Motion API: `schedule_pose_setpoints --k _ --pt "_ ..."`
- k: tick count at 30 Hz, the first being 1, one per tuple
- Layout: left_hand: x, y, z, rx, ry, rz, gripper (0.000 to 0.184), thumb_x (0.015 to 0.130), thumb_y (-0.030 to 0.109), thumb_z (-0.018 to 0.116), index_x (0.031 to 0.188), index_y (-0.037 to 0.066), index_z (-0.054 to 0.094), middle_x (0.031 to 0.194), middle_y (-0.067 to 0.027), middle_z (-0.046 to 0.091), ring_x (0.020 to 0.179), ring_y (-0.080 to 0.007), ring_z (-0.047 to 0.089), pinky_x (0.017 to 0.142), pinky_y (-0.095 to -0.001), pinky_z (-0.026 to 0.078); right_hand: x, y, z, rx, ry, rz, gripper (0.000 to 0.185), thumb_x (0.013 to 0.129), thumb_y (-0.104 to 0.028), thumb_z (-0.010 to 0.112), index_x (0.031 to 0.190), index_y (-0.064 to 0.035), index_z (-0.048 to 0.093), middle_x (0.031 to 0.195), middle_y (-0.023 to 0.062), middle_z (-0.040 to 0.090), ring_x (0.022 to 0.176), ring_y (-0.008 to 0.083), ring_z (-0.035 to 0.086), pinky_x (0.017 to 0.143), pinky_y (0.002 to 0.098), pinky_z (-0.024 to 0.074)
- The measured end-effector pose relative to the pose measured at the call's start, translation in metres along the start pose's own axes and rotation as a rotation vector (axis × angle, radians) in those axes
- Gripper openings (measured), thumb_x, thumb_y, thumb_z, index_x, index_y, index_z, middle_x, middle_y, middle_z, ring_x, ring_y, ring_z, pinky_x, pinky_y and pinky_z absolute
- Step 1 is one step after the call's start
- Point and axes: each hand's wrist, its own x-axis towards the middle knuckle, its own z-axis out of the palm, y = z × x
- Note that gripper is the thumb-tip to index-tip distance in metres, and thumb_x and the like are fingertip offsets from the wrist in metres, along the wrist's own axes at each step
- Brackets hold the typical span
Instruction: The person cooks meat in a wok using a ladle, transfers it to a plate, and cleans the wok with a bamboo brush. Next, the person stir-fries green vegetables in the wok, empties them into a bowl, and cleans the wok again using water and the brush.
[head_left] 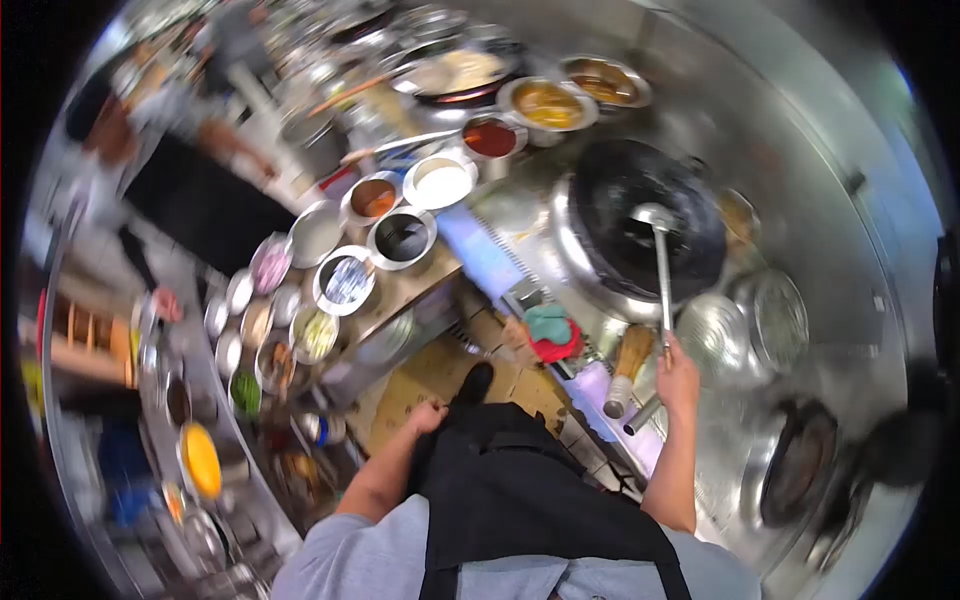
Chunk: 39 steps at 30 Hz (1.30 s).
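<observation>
My right hand (pixel 677 377) is wrapped round the handle of a long metal ladle (pixel 663 270). The ladle's bowl rests inside a large black wok (pixel 620 190), which sits on the stove to the right. Just left of this hand lie a bamboo brush (pixel 630 360) and a dark-ended metal tube. My left hand (pixel 428 415) is curled closed beside my black apron (pixel 500 470), over the floor. Whatever its fingers may enclose is hidden.
Bowls of sauces and seasonings (pixel 402 237) crowd the counter ahead on the left. Red and green cloths (pixel 553 332) lie on the stove's edge. Another wok (pixel 795 462) stands at the right. Co-workers (pixel 210 180) are at the far left, blurred. Metal strainers (pixel 712 332) lie by the wok.
</observation>
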Motion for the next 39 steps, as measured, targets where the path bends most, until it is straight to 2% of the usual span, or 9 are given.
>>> schedule_pose_setpoints --k 4,9,13,19,22,25,26,35,39 --pt "-0.090 -0.019 -0.003 -0.111 0.132 -0.225 0.029 0.083 0.032 0.060 0.090 0.004 0.061 0.093 -0.0186 0.065 0.089 -0.0320 0.063 0.080 -0.0396 0.048 0.047 -0.010 0.011 0.049 0.258 -0.505 0.047 0.085 -0.012 0.057 0.131 -0.0070 0.048 0.119 0.0210 0.053 0.112 0.0355 0.048 0.095 0.0415 0.0391" --pt "-0.181 -0.097 0.006 -0.274 0.599 -0.436 0.041 0.084 0.038 0.050 0.097 0.001 0.063 0.092 -0.0221 0.065 0.082 -0.0379 0.061 0.078 -0.0425 0.048 0.067 -0.126 0.036 0.283 -0.181 -0.831 0.042 0.091 -0.014 0.056 0.132 -0.0098 0.049 0.109 0.0112 0.059 0.091 0.0181 0.057 0.082 0.0302 0.0453" --pt "-0.275 -0.094 0.001 -1.177 0.966 -0.622 0.019 0.088 0.029 0.054 0.081 0.011 0.056 0.070 0.0000 0.058 0.064 -0.0127 0.058 0.053 -0.0294 0.043 0.028 -0.223 0.107 0.084 -0.614 -1.161 0.043 0.090 -0.013 0.056 0.132 -0.0095 0.049 0.097 0.0090 0.062 0.081 0.0150 0.058 0.075 0.0281 0.0467" --pt "-0.385 -0.085 0.028 -2.093 1.813 -0.001 0.021 0.085 0.033 0.058 0.091 0.013 0.057 0.072 -0.0025 0.059 0.066 -0.0131 0.058 0.055 -0.0291 0.043 -0.058 -0.260 0.323 -0.020 -1.558 -0.942 0.037 0.093 -0.018 0.051 0.127 -0.0051 0.049 0.088 0.0049 0.062 0.064 0.0099 0.059 0.051 0.0206 0.0431" --pt "-0.440 -0.069 0.019 -2.198 2.185 0.125 0.036 0.087 0.043 0.057 0.101 0.010 0.054 0.075 -0.0071 0.060 0.067 -0.0174 0.058 0.059 -0.0318 0.045 -0.088 -0.227 0.396 -0.729 -1.128 -1.838 0.039 0.087 -0.022 0.056 0.120 -0.0018 0.056 0.102 0.0110 0.067 0.088 0.0202 0.064 0.075 0.0308 0.0483" --pt "-0.473 -0.160 0.068 -2.347 1.830 0.450 0.041 0.089 0.042 0.054 0.110 0.007 0.049 0.087 -0.0109 0.061 0.065 -0.0164 0.055 0.055 -0.0302 0.043 -0.102 -0.206 0.443 -0.778 -1.467 -1.540 0.040 0.083 -0.030 0.057 0.115 -0.0051 0.061 0.106 0.0226 0.063 0.103 0.0338 0.060 0.087 0.0387 0.0456" --pt "-0.482 -0.141 0.046 -2.242 2.028 0.184 0.036 0.089 0.033 0.051 0.112 0.005 0.047 0.090 -0.0122 0.060 0.062 -0.0135 0.052 0.050 -0.0262 0.039 -0.089 -0.198 0.464 -0.723 -1.525 -1.517 0.041 0.083 -0.032 0.057 0.115 -0.0064 0.062 0.106 0.0231 0.063 0.103 0.0341 0.060 0.087 0.0387 0.0457" --pt "-0.418 -0.069 0.061 -2.423 1.911 0.006 0.013 0.080 0.007 0.045 0.093 0.004 0.046 0.081 -0.0113 0.057 0.067 -0.0196 0.056 0.054 -0.0271 0.047 -0.126 -0.300 0.371 0.006 -1.046 -1.578 0.033 0.085 -0.029 0.058 0.102 -0.0002 0.058 0.082 0.0163 0.066 0.075 0.0283 0.066 0.066 0.0363 0.0507" --pt "-0.389 -0.010 0.023 -2.414 1.677 -0.115 0.029 0.079 0.004 0.045 0.108 0.002 0.049 0.101 -0.0115 0.059 0.082 -0.0231 0.059 0.062 -0.0337 0.048 -0.087 -0.387 0.365 0.438 -0.715 -0.870 0.028 0.085 -0.027 0.063 0.090 -0.0027 0.049 0.066 0.0079 0.053 0.049 0.0158 0.054 0.045 0.0312 0.0430"
